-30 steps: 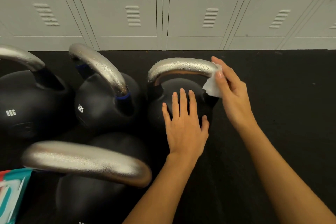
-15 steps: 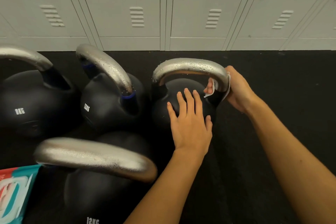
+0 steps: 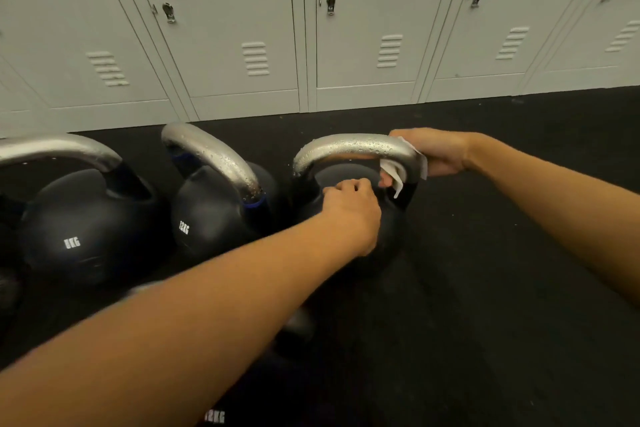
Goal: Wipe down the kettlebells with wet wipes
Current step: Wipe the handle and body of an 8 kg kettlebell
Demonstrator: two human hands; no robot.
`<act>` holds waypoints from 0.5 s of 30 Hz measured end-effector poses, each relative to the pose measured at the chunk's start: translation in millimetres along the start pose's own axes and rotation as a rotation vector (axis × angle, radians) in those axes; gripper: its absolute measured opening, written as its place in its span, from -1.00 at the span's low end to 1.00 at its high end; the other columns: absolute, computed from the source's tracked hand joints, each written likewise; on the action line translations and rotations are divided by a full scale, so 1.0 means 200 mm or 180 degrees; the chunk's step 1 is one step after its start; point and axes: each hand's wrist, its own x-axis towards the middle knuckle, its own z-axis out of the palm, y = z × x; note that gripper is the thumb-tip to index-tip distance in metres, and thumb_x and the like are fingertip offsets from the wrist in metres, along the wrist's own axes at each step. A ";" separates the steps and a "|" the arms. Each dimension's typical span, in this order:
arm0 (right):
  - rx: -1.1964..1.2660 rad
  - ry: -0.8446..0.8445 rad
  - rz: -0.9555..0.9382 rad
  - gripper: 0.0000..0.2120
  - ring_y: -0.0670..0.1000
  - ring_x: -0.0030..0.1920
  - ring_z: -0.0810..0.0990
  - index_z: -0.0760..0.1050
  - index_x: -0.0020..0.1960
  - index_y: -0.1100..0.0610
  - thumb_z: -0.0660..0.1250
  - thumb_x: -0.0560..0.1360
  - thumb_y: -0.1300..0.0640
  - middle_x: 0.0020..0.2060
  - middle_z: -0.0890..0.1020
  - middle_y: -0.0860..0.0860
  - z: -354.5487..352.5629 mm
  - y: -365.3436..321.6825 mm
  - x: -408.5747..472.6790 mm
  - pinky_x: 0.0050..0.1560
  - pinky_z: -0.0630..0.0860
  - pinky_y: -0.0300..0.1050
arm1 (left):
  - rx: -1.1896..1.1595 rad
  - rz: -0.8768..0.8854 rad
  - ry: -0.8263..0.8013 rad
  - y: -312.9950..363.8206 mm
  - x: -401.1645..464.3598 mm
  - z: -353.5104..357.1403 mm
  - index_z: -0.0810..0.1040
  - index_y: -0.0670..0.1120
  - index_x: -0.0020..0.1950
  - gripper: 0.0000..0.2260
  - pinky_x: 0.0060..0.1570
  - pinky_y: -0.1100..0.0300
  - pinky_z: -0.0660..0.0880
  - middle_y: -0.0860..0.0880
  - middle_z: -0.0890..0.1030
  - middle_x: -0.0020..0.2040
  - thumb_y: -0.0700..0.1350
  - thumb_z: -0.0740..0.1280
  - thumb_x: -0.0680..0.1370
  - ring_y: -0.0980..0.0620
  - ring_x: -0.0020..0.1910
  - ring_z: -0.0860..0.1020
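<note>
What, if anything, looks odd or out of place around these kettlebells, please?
Nothing looks damaged or spilled. Only the water droplets beading on the steel handle stand out, and the right hand is wiping them with a wet wipe.

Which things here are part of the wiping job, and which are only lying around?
Part of the job: kettlebell on the right, wet wipe, right hand, left hand, other kettlebells.
Only around: lockers, black floor.

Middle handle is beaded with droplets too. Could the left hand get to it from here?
Probably yes: the left hand rests on the right kettlebell, and nothing lies between it and the middle handle.
</note>
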 end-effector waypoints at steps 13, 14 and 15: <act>0.0434 -0.0065 -0.0154 -0.42 0.11 -0.12 0.63 0.52 0.00 0.35 -0.07 0.63 -0.10 -0.17 0.63 0.24 -0.04 0.11 0.00 0.01 0.53 -0.08 | -0.0143 0.0994 0.0008 -0.29 -0.10 0.08 -0.11 -0.02 0.59 -0.39 0.43 0.08 0.12 -0.04 -0.17 0.58 0.10 0.11 0.64 -0.07 0.55 0.02; 0.0516 0.0039 -0.0389 -0.48 0.14 -0.12 0.62 0.50 -0.02 0.36 -0.06 0.64 -0.02 -0.21 0.62 0.25 -0.01 0.16 0.01 0.03 0.52 -0.06 | -0.0167 0.0990 0.0018 -0.29 -0.10 0.08 -0.11 -0.02 0.59 -0.39 0.42 0.09 0.12 -0.04 -0.17 0.58 0.10 0.11 0.64 -0.07 0.54 0.03; 0.0500 0.0146 -0.0667 -0.55 0.19 -0.13 0.60 0.50 -0.07 0.36 -0.04 0.64 0.08 -0.27 0.59 0.28 0.01 0.21 0.03 0.05 0.52 -0.04 | -0.0196 0.0980 0.0014 -0.29 -0.10 0.08 -0.11 -0.01 0.59 -0.39 0.42 0.09 0.12 -0.03 -0.17 0.58 0.10 0.11 0.64 -0.08 0.54 0.04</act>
